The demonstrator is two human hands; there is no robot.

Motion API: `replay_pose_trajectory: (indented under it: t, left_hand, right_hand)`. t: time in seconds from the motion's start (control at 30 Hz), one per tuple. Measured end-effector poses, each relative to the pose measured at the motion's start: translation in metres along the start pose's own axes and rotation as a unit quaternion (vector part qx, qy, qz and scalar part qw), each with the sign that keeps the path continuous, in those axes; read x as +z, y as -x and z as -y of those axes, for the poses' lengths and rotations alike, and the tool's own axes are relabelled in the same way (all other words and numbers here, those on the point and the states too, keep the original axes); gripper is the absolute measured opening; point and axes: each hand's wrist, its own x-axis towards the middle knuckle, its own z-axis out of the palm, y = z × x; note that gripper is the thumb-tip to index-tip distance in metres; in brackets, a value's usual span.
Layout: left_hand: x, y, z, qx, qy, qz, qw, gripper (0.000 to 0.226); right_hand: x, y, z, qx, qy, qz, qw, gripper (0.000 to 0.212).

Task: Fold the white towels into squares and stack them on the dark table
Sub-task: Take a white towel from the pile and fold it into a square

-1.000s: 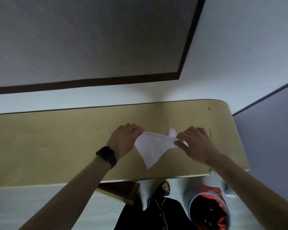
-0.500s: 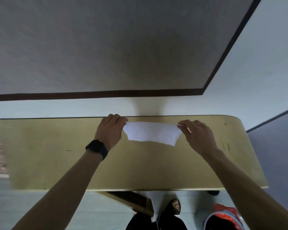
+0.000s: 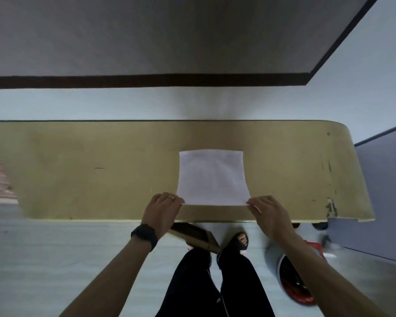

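Observation:
A white towel point(image 3: 212, 177) lies spread flat as a rough square on the tan table point(image 3: 101, 170), right of its middle. My left hand point(image 3: 161, 213) pinches the towel's near left corner. My right hand point(image 3: 270, 216) pinches its near right corner. Both hands sit close to the table's near edge. A black watch is on my left wrist. No other towels and no folded stack are in view.
A wall with a dark baseboard point(image 3: 146, 81) runs behind the table. Under the near edge are a wooden table leg point(image 3: 194, 236), my legs in black trousers point(image 3: 215, 282) and a red and white bin point(image 3: 293, 282). A grey panel point(image 3: 384, 197) stands at the right.
The towel was held bunched, then stretched between my hands above the table. Now it lies flat on the table, and my hands have drawn back to its near corners.

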Motion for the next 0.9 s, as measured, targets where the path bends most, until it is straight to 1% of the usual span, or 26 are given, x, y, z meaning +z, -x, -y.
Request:
replay_pose_trajectory:
  t: [0.03,0.1,0.17,0.23,0.3,0.4,0.47,0.57,0.67,0.77,0.9]
  left_hand:
    - [0.009,0.01,-0.003,-0.008,0.006,0.045,0.999,0.037]
    - [0.023,0.028,-0.009,-0.009,0.022,0.106,0.994,0.041]
    - [0.029,0.041,-0.013,-0.013,0.039,0.128,0.991,0.037]
    - [0.03,0.044,-0.015,-0.045,0.067,0.138,0.987,0.029]
    - [0.027,0.038,-0.012,-0.113,0.12,0.121,0.979,0.016]
    - [0.026,0.012,-0.001,-0.213,0.212,0.103,0.948,0.017]
    - [0.025,-0.012,0.005,-0.28,0.276,0.065,0.917,0.012]
    - [0.033,-0.048,0.016,-0.364,0.356,0.016,0.861,0.009]
    - [0.047,-0.074,0.03,-0.393,0.372,0.0,0.841,0.013]
    - [0.058,-0.089,0.038,-0.406,0.377,0.002,0.832,0.015]
    - [0.063,-0.096,0.041,-0.41,0.371,0.003,0.833,0.014]
  right_hand:
    - [0.01,0.012,-0.002,-0.001,0.003,0.017,1.0,0.007]
    - [0.024,0.038,-0.005,0.007,0.009,0.046,0.999,0.008]
    - [0.032,0.057,-0.004,0.033,0.013,0.073,0.997,0.013]
    - [0.033,0.064,0.0,0.08,-0.014,0.101,0.992,0.013]
    - [0.03,0.057,0.003,0.137,-0.059,0.104,0.983,0.013]
    - [0.024,0.026,0.008,0.214,-0.148,0.053,0.964,0.01]
    - [0.021,-0.002,0.012,0.283,-0.225,0.012,0.932,0.007]
    - [0.032,-0.042,0.011,0.334,-0.28,-0.04,0.899,0.006]
    - [0.045,-0.073,0.006,0.365,-0.302,-0.062,0.879,0.008]
    - [0.055,-0.091,-0.001,0.371,-0.292,-0.075,0.878,0.011]
    - [0.061,-0.101,-0.006,0.377,-0.263,-0.08,0.885,0.014]
